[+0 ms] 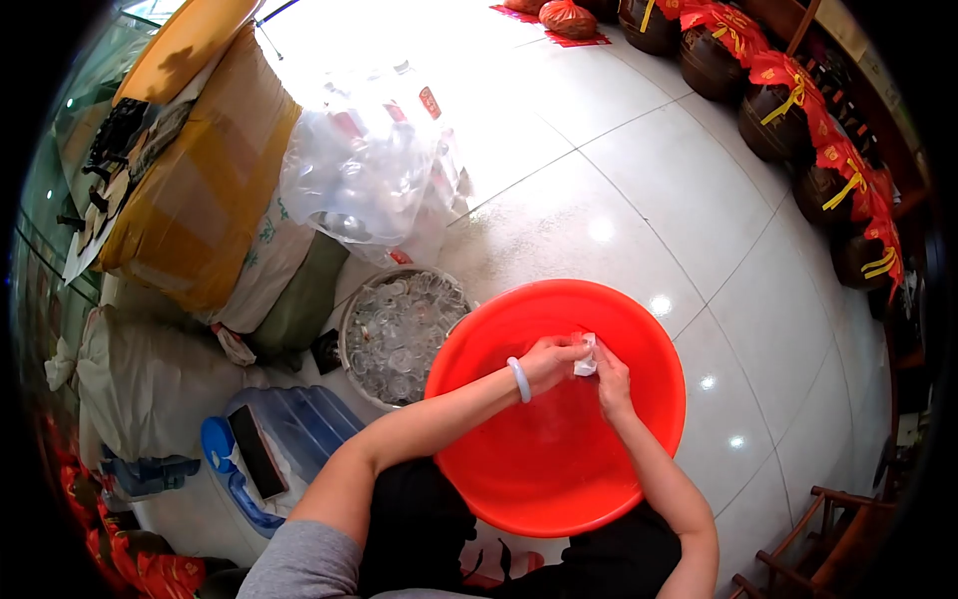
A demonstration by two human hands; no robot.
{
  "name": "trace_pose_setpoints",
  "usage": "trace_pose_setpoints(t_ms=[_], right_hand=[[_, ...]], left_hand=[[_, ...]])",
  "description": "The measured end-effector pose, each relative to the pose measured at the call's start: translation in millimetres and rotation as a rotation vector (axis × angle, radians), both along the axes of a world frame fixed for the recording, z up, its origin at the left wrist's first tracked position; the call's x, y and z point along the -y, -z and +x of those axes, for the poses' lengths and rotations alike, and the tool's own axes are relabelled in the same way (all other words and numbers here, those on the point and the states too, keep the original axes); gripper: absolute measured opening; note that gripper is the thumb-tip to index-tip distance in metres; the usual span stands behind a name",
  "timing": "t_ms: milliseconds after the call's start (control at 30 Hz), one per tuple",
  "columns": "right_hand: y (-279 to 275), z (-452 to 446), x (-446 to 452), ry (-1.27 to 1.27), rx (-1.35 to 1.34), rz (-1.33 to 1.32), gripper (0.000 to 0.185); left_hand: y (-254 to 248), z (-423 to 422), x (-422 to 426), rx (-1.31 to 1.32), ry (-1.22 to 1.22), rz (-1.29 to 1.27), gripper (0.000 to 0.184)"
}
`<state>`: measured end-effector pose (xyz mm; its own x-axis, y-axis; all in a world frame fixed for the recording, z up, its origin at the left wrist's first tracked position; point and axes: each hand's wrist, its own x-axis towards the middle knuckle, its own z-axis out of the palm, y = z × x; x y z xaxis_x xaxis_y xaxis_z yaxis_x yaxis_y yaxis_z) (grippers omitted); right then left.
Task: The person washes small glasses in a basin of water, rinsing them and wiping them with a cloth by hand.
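Note:
Both of my hands meet above a large red basin (499, 479) that stands between my legs. My left hand (551, 365), below a pale bangle on the wrist, has its fingers closed on a small white item (587, 361), perhaps paper or cloth. My right hand (613, 381) grips the same item from the other side. What the item is made of, and whether something lies inside it, I cannot make out. Left of the basin, a round tub (346, 349) holds several small clear glass or plastic pieces (399, 334).
Clear plastic bags (364, 170) lie beyond the tub. A taped carton (215, 180), a white sack (150, 379) and a blue water bottle (299, 419) are at the left. Dark jars (773, 120) with red covers line the right. A wooden stool (823, 539) stands lower right.

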<state>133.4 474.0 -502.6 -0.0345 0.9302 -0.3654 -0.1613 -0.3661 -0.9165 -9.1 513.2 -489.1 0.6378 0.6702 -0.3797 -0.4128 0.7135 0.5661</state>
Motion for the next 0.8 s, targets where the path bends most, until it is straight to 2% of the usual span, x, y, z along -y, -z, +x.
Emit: trace_pose_setpoints(t_ms=[67,100,167,267,300,333,400,467,500,633,733,800], right_hand=[[-11.7,-4.2,2.2,-0.025,0.042,0.059,0.046],[-17.1,-9.3,5.8,-0.004,0.155,0.157,0.045],[-17.3,-15.2,11.1,-0.053,0.280,0.313,0.045],[-2.4,-18.2,12.0,-0.115,0.326,0.321,0.051],[-0.6,-16.5,9.5,-0.140,0.263,0.246,0.059],[-0.1,-15.0,8.4,-0.138,0.264,0.244,0.059],[-4.2,-12.8,4.7,-0.037,0.052,0.112,0.060],[-2.8,-4.2,-3.3,0.093,-0.129,-0.016,0.054],[-7.2,-0.4,-4.1,0.071,-0.144,-0.044,0.050],[-1.5,-1.9,0.4,0.077,-0.046,0.129,0.044],[-16.1,1.3,-1.3,0.013,-0.113,0.050,0.037],[-16.3,5.4,-1.6,-0.100,-0.107,0.197,0.027]], left_hand=[[-11.5,-1.9,-1.4,-0.190,-0.029,-0.157,0.029],[-4.9,-3.7,-2.6,-0.190,-0.033,-0.159,0.029],[9.8,-5.1,-5.4,-0.389,0.032,-0.162,0.037],[13.4,4.2,4.3,-0.405,-0.035,-0.078,0.045],[12.5,3.2,4.1,-0.405,-0.033,-0.079,0.045],[11.6,1.3,3.4,-0.361,0.013,-0.112,0.041],[4.1,3.9,4.2,-0.318,0.063,-0.143,0.037],[-3.1,8.2,7.1,0.011,0.016,-0.157,0.029],[2.2,2.4,4.6,0.110,0.125,-0.125,0.028],[-1.1,0.0,3.4,0.113,0.121,-0.109,0.024],[-12.8,-8.0,-0.1,0.127,0.251,-0.067,0.015],[-13.1,-9.1,0.2,0.200,0.367,-0.107,0.007]])
